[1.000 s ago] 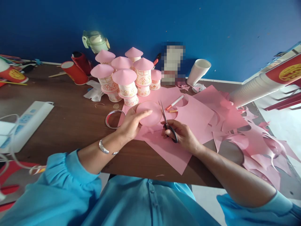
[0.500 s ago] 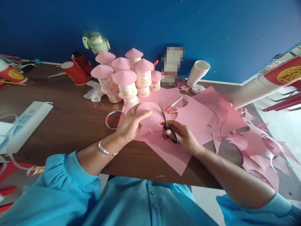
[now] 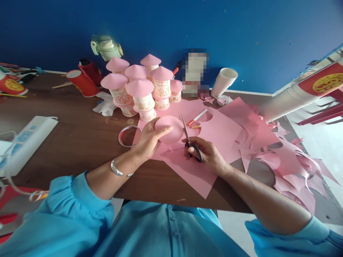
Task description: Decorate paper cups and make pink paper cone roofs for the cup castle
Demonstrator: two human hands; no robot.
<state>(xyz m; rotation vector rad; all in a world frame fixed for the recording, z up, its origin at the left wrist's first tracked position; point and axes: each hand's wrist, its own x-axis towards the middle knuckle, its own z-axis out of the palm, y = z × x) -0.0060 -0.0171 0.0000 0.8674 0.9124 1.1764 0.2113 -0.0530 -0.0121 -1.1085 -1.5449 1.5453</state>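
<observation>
Between thumb and fingers, my left hand (image 3: 150,139) grips a pink paper circle (image 3: 171,130). My right hand (image 3: 207,153) has its fingers in the handles of black-handled scissors (image 3: 188,140). The blades point up and away, close by the circle's right edge; whether they touch it I cannot tell. Under both hands lie pink paper sheets (image 3: 193,175), some with round cut-outs. A white marker (image 3: 197,117) and its orange cap-like piece (image 3: 196,126) rest on the paper just beyond the scissors.
Several paper-cup towers (image 3: 140,94) with pink cone roofs stand behind my left hand. A tape roll (image 3: 128,136) lies left of it. Pink scraps (image 3: 292,167) pile up at the right, near stacked white cups (image 3: 278,101). A power strip (image 3: 29,142) is at the left.
The view has shifted slightly, so things sit a little further left. Both hands keep their hold, with the circle and scissors almost unmoved; the circle looks tilted slightly.
</observation>
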